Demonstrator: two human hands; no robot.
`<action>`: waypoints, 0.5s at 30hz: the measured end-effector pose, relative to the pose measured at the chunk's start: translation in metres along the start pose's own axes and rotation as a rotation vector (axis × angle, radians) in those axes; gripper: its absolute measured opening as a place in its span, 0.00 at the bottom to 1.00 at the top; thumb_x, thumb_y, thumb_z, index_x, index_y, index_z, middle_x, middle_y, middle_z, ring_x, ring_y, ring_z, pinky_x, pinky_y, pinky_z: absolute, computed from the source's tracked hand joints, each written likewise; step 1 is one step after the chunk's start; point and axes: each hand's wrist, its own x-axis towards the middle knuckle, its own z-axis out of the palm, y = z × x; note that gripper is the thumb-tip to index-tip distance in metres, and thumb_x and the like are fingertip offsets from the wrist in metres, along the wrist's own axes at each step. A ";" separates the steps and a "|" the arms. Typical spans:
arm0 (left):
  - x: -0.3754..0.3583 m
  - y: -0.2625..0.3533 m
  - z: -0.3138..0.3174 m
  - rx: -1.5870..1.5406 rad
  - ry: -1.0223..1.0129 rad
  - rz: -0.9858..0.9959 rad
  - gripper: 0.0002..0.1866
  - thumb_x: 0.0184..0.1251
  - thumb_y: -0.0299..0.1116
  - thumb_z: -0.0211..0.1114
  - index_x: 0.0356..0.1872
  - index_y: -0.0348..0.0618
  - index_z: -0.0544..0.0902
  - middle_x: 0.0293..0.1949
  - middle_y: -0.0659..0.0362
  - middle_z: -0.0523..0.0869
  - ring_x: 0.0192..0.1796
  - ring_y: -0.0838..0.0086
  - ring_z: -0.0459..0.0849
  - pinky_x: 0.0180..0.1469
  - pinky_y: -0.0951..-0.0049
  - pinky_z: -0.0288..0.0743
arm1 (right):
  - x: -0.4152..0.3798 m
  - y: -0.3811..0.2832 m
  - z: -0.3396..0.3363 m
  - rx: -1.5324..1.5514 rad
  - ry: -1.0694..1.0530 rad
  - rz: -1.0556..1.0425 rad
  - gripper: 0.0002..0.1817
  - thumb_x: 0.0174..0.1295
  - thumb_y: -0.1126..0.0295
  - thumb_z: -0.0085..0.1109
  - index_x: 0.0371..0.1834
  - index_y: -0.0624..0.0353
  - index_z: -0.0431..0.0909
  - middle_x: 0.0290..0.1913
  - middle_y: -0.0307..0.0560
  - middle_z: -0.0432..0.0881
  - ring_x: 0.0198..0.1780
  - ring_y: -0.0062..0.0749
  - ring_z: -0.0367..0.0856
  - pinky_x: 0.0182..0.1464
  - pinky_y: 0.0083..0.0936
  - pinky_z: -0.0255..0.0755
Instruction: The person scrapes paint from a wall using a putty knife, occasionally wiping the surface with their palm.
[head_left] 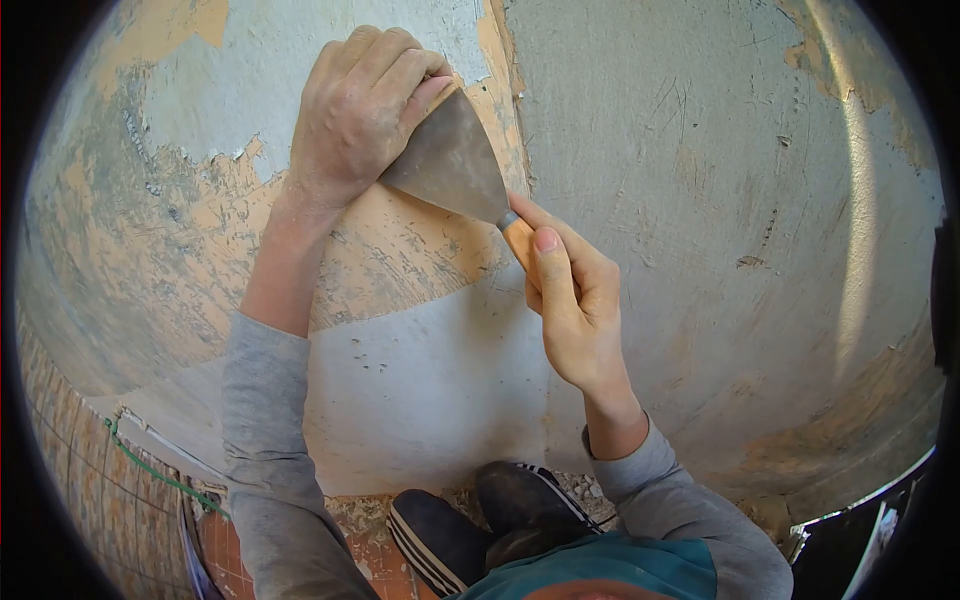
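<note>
My right hand [578, 295] is wrapped round the wooden handle of a paint scraper [455, 160], the thumb lying along it. The wide, dull metal blade points up and left, its edge close against the wall. Beside the blade's upper corner is my left hand [350, 120], its fingers curled and the thumb near that corner. What those fingers grip, if anything, is hidden. Around both hands, the wall [400, 265] shows a bare tan patch with grey marks, bordered by pale grey paint [430, 370] with ragged edges.
A vertical seam [520, 95] with chipped edges runs up the wall. Crumbled debris [585, 490] lies along its foot, near my dark shoes [440, 530]. Reddish floor tiles [222, 555] and a green cord [160, 475] show at lower left. A strip of sunlight [858, 210] falls at right.
</note>
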 end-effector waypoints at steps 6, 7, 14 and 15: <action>0.003 -0.006 -0.002 -0.156 -0.037 -0.095 0.04 0.70 0.30 0.69 0.38 0.40 0.85 0.34 0.61 0.84 0.38 0.69 0.79 0.43 0.69 0.75 | 0.008 0.000 0.008 -0.061 0.042 -0.054 0.21 0.83 0.65 0.46 0.67 0.68 0.80 0.22 0.33 0.70 0.25 0.13 0.63 0.27 0.20 0.59; 0.003 -0.006 -0.002 -0.199 -0.053 -0.121 0.04 0.70 0.29 0.69 0.38 0.40 0.85 0.33 0.61 0.83 0.38 0.70 0.79 0.42 0.69 0.75 | 0.008 0.000 0.009 -0.074 0.046 -0.053 0.21 0.83 0.65 0.46 0.67 0.69 0.80 0.21 0.34 0.70 0.24 0.13 0.63 0.27 0.20 0.59; 0.003 -0.003 -0.002 -0.274 -0.024 -0.181 0.04 0.71 0.29 0.68 0.36 0.41 0.85 0.32 0.60 0.82 0.37 0.70 0.80 0.44 0.68 0.77 | 0.009 0.008 0.019 -0.061 0.081 -0.117 0.22 0.85 0.61 0.44 0.68 0.64 0.80 0.21 0.26 0.65 0.22 0.10 0.60 0.24 0.18 0.53; 0.002 -0.002 -0.002 -0.340 0.000 -0.228 0.04 0.71 0.28 0.68 0.36 0.40 0.85 0.33 0.60 0.82 0.37 0.71 0.81 0.43 0.69 0.77 | 0.009 0.007 0.019 -0.076 0.080 -0.113 0.22 0.85 0.61 0.44 0.68 0.64 0.80 0.21 0.27 0.65 0.23 0.10 0.60 0.24 0.18 0.54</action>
